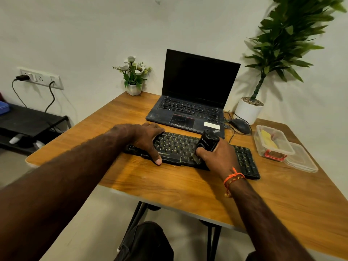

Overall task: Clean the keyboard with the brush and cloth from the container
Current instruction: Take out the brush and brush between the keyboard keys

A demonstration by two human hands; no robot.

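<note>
Now mid-brushing, by the look of it: right hand [216,157] wrapped around a black brush [207,143], bristles down on the near edge of the Zebronics keyboard [175,147], just right of its middle. Left hand [148,140] flat, fingers straight, pressing the left end to steady it. Long axis running left to right across the wooden desk [169,181], so probably sweeping along the rows toward the uncleaned right end. Clear container [273,142] with a yellow cloth [268,139] well off to the right, nearer the right hand
</note>
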